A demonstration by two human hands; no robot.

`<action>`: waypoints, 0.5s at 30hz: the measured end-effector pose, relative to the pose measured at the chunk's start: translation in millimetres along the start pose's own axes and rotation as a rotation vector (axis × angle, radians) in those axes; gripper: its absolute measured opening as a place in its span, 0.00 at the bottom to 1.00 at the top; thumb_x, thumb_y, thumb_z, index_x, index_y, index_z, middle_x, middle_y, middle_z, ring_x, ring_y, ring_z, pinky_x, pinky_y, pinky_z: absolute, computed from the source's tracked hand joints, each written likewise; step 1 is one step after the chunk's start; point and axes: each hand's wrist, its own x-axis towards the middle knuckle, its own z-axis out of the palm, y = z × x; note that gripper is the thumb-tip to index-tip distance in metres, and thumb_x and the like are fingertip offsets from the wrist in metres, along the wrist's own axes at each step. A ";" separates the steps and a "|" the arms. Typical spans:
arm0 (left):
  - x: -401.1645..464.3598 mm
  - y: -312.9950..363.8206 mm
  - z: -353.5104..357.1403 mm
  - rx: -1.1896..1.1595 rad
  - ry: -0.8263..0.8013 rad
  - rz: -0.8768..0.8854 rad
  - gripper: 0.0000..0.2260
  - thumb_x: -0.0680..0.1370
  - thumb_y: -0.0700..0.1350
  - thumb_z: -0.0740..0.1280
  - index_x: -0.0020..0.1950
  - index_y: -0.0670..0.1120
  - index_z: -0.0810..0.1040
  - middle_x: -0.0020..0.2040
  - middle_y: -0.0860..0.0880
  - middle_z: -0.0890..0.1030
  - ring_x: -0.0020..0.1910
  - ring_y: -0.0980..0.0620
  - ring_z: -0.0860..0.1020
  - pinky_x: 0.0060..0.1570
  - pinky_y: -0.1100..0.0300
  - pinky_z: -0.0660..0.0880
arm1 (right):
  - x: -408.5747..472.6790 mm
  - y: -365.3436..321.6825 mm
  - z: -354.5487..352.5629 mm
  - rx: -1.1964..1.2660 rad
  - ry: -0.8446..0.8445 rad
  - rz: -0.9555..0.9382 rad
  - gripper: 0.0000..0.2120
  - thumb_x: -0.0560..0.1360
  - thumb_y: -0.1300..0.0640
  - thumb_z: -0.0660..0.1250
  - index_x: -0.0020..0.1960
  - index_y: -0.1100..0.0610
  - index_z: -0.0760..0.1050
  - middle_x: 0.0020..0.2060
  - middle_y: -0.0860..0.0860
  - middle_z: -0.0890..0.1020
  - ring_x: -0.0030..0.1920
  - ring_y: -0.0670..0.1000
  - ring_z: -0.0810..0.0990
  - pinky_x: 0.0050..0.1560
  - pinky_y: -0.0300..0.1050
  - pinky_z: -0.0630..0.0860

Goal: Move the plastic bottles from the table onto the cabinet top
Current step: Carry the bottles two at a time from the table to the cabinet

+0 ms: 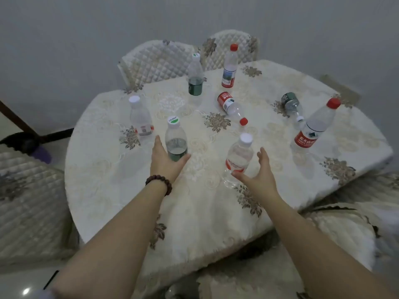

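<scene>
A round table (112, 190) draped in a floral cloth fills the frame's middle; eight clear plastic bottles (235, 67) are scattered over it, two toppled. Quilted chairs (155, 61) are seen behind. At centre, the left hand (166, 162) is cupped, fingers apart, against a green-labelled bottle (176, 141); the right hand (259, 175) is spread beside a red-labelled bottle (238, 158).

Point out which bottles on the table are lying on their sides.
Two: the red-labelled, red-capped bottle near the middle of the table, and the green-labelled bottle to its right. The other six stand upright.
</scene>
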 end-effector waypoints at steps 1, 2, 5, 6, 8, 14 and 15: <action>4.0 0.9 2.2 -0.067 -0.013 -0.013 0.50 0.67 0.54 0.77 0.78 0.47 0.47 0.76 0.47 0.60 0.73 0.48 0.62 0.70 0.53 0.62 | 2.6 -1.4 2.3 0.024 0.005 0.001 0.53 0.64 0.50 0.78 0.77 0.48 0.48 0.76 0.47 0.57 0.75 0.48 0.57 0.70 0.46 0.59; 7.6 2.0 4.2 -0.120 -0.025 -0.017 0.50 0.67 0.52 0.77 0.78 0.48 0.47 0.75 0.47 0.61 0.73 0.49 0.63 0.68 0.55 0.63 | 6.7 -0.4 4.7 0.041 0.008 -0.001 0.53 0.64 0.51 0.79 0.77 0.48 0.48 0.76 0.47 0.58 0.75 0.48 0.58 0.69 0.44 0.59; 15.9 -3.9 12.2 -0.197 -0.025 -0.038 0.48 0.67 0.49 0.78 0.77 0.50 0.50 0.72 0.48 0.66 0.68 0.51 0.69 0.64 0.59 0.65 | 11.6 5.6 14.0 0.081 -0.011 0.000 0.51 0.64 0.53 0.79 0.77 0.47 0.51 0.74 0.46 0.63 0.74 0.47 0.61 0.70 0.45 0.61; 16.1 -5.3 14.1 -0.205 -0.013 -0.032 0.46 0.67 0.49 0.78 0.77 0.50 0.53 0.70 0.49 0.69 0.66 0.51 0.71 0.63 0.58 0.67 | 12.6 6.4 16.2 0.086 -0.008 -0.005 0.49 0.64 0.53 0.79 0.76 0.46 0.52 0.72 0.46 0.66 0.72 0.47 0.63 0.70 0.47 0.63; 17.0 -9.6 16.5 -0.203 0.013 -0.017 0.41 0.67 0.48 0.77 0.73 0.49 0.58 0.63 0.52 0.73 0.58 0.54 0.73 0.58 0.59 0.71 | 13.4 6.3 19.2 0.123 -0.014 -0.019 0.44 0.65 0.54 0.78 0.73 0.44 0.57 0.67 0.43 0.72 0.67 0.44 0.70 0.66 0.46 0.68; 15.7 -18.6 16.5 -0.208 0.026 0.018 0.29 0.69 0.47 0.76 0.65 0.52 0.67 0.56 0.56 0.76 0.55 0.56 0.73 0.53 0.61 0.70 | 10.8 2.8 24.5 0.174 0.031 -0.012 0.30 0.67 0.52 0.76 0.64 0.42 0.67 0.53 0.35 0.78 0.55 0.34 0.76 0.52 0.32 0.70; 15.5 -19.1 15.7 -0.207 0.022 0.020 0.28 0.69 0.47 0.76 0.64 0.53 0.67 0.56 0.56 0.76 0.55 0.56 0.74 0.53 0.61 0.71 | 10.6 2.5 24.6 0.177 0.037 -0.003 0.28 0.67 0.52 0.76 0.63 0.42 0.68 0.52 0.35 0.78 0.54 0.35 0.76 0.52 0.33 0.71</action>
